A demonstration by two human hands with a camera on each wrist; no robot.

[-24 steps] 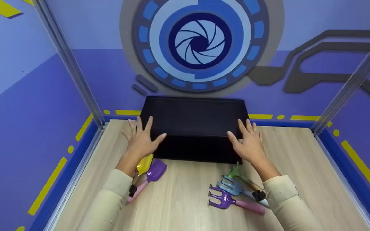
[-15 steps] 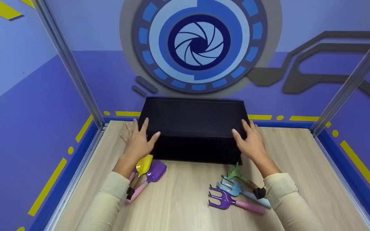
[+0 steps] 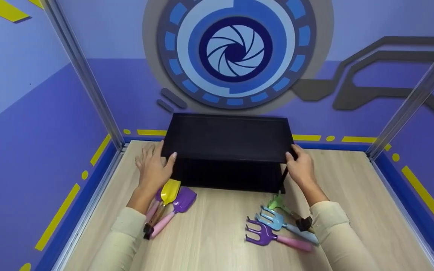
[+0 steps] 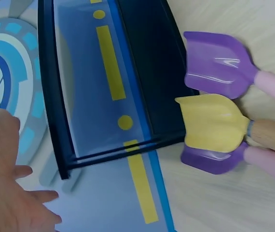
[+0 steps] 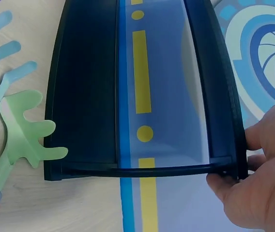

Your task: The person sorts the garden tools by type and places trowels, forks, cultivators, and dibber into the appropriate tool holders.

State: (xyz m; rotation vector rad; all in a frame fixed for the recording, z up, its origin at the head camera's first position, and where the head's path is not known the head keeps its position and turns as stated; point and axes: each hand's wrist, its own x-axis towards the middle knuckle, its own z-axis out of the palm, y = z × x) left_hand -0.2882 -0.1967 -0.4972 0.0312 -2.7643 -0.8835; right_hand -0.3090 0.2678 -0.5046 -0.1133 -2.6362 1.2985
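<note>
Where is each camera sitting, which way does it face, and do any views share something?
Head: worn on the head, facing forward and down at the black rack and tabletop; the left hand, right hand and both sleeves show.
Left wrist: worn on that wrist, facing the black rack's left end and the yellow scoop; part of the left hand shows at lower left.
Right wrist: facing the black rack's right end and the green fork; the right hand shows at lower right.
Shared: head and left wrist both show the yellow scoop.
</note>
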